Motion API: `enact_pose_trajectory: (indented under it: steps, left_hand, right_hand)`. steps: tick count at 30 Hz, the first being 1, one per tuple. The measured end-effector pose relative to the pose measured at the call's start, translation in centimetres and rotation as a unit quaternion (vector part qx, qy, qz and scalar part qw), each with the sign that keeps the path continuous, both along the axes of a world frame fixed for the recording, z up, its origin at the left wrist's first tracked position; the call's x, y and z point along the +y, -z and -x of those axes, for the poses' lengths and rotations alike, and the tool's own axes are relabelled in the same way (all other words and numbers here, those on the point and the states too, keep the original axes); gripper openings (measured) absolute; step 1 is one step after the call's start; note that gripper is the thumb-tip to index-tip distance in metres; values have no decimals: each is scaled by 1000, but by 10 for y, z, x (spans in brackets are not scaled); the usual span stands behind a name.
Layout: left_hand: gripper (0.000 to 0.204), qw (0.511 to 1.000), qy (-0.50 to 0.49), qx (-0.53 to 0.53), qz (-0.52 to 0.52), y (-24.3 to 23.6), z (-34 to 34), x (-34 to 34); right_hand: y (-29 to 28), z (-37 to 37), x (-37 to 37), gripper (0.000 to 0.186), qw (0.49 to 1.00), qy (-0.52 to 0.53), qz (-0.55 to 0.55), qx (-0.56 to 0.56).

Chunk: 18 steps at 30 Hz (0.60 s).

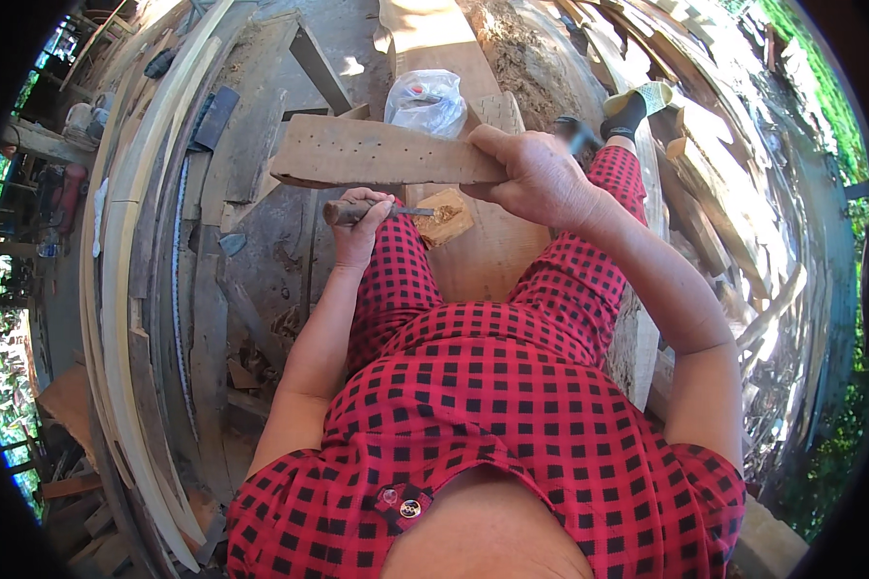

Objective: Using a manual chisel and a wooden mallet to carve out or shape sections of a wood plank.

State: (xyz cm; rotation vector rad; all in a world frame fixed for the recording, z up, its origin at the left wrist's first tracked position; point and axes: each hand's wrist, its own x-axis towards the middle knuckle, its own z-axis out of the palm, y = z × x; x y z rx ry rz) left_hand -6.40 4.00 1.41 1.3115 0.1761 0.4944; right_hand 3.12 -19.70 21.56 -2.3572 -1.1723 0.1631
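My left hand (362,236) is closed round the wooden handle of a chisel (341,213), near my left knee. Its metal blade points right and meets a small pale wood block (446,220) that has a rough hollow in its face. This block rests by my left thigh on a wide plank (497,253) that runs between my legs. Gripped at its right end by my right hand (543,176), a flat wooden paddle-like board (377,152) dotted with small holes is held above the block and chisel, its free end reaching left over the chisel handle.
A clear plastic bag (427,101) sits on the plank just beyond the board. Long wooden strips (121,251) line my left, with a thin toothed-looking metal strip (178,289) beside them. Stacked timber offcuts (714,193) lie at right, near my sandalled foot (650,95).
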Motion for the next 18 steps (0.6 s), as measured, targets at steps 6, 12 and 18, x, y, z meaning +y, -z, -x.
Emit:
enact_pose_trajectory:
  steps: [6, 12, 18]
  left_hand:
    - [14, 1000, -7, 9, 23, -3, 4, -9]
    - [11, 999, -11, -1, -33, 4, 1, -6]
    - [16, 976, -9, -15, -217, -5, 5, -9]
  right_hand:
    - [-5, 3, 6, 37, 1000, -12, 25, -12]
    - [-9, 5, 13, 33, 1000, -21, 9, -8]
    - [-17, 17, 32, 31, 995, -75, -58, -43]
